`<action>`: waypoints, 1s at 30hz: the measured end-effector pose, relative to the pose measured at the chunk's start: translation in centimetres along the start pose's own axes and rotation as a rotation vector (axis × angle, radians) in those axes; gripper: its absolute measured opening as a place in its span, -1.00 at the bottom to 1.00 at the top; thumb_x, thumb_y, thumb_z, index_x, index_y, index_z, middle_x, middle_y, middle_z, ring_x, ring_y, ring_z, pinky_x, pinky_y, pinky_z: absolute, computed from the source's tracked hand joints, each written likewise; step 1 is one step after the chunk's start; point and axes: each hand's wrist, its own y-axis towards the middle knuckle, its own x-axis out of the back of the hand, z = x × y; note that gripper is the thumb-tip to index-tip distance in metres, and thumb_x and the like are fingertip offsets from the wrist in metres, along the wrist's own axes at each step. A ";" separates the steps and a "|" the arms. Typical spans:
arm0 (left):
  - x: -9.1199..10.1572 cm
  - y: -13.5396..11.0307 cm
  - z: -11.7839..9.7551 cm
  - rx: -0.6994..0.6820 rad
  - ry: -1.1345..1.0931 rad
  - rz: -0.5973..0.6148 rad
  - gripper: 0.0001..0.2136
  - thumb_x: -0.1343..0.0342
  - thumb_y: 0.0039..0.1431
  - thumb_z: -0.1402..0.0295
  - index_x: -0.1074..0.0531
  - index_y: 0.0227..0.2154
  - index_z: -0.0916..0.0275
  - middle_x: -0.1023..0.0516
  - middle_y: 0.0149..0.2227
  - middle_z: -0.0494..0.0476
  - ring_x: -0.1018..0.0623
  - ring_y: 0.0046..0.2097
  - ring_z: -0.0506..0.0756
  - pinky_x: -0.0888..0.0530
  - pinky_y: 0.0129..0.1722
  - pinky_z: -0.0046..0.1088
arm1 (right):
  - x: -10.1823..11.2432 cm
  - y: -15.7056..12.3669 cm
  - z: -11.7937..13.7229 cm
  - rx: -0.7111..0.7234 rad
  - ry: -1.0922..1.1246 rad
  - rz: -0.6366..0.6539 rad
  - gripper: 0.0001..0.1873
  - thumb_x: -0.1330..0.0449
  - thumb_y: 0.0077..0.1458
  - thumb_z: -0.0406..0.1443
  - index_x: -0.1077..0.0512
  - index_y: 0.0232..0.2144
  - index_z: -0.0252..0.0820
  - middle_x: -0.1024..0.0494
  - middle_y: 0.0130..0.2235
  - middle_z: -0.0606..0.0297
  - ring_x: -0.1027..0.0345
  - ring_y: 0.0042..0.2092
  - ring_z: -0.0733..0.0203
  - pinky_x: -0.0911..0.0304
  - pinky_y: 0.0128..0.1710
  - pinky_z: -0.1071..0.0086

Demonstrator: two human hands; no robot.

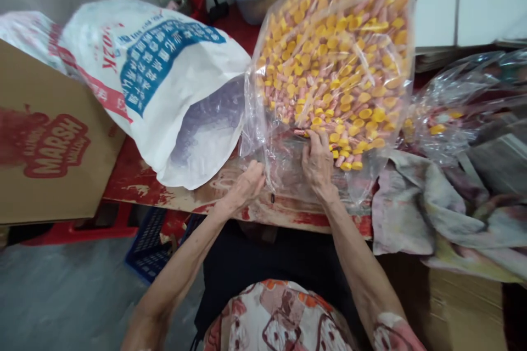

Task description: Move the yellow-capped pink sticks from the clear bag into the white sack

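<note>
A clear plastic bag point(333, 60) bulges with several pink tubes with yellow caps point(341, 88) and lies on the worktable, its film gathered toward the near edge. My right hand point(318, 162) pinches the film at the bag's lower end, its fingers close to the pink tubes. My left hand point(247, 184) grips loose film a little to the left. To the left of the bag, a white woven sack point(164, 77) with blue and red print lies with its mouth open and facing the bag, a plastic liner showing inside.
A cardboard box point(45, 137) printed in red stands at left. A second plastic bag point(465, 104) and crumpled cloth point(432, 214) lie at right. The red-stained wooden table point(164, 189) has a blue crate point(150, 244) beneath it and a grey bucket point(255, 5) beyond it.
</note>
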 end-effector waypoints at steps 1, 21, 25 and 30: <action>0.5 -0.2 0.2 0.029 -0.066 0.017 -0.87 -0.05 0.38 0.35 -0.32 -0.34 0.17 -0.44 -0.31 0.08 -0.49 -0.29 0.09 -0.46 -0.25 -0.39 | -0.5 0.9 -0.2 0.021 -0.052 0.028 -0.54 0.06 0.31 -0.44 -0.46 0.14 -0.13 -0.48 0.17 0.01 -0.38 0.11 -0.05 -0.35 0.00 0.14; -1.0 -6.8 -0.7 -0.182 0.100 -0.248 -0.86 0.00 0.44 0.44 -0.34 -0.30 0.19 -0.47 -0.30 0.07 -0.50 -0.30 0.06 -0.43 -0.26 -0.43 | -4.4 -5.5 3.1 0.186 0.123 0.163 -0.66 0.06 0.51 -0.17 -0.49 -0.14 -0.11 -0.55 -0.17 0.12 -0.45 -0.15 0.03 -0.38 -0.13 0.22; 0.0 -6.1 0.1 -0.075 0.041 -0.487 -0.88 0.00 0.40 0.45 -0.43 -0.14 0.20 -0.54 -0.22 0.11 -0.55 -0.20 0.08 -0.48 -0.19 -0.41 | -3.6 -5.3 3.0 0.183 0.175 0.175 -0.63 0.10 0.54 -0.17 -0.48 0.04 -0.10 -0.55 -0.04 0.08 -0.47 -0.05 0.01 -0.39 -0.05 0.18; 1.0 -3.8 2.7 -0.002 0.114 -0.310 -0.79 -0.01 0.17 0.55 -0.49 -0.22 0.20 -0.53 -0.34 0.04 -0.50 -0.34 0.05 -0.45 -0.26 -0.43 | -3.3 -5.5 2.8 0.122 0.244 0.159 -0.64 0.05 0.54 -0.13 -0.47 0.10 -0.08 -0.57 0.01 0.10 -0.49 0.02 0.00 -0.42 0.02 0.15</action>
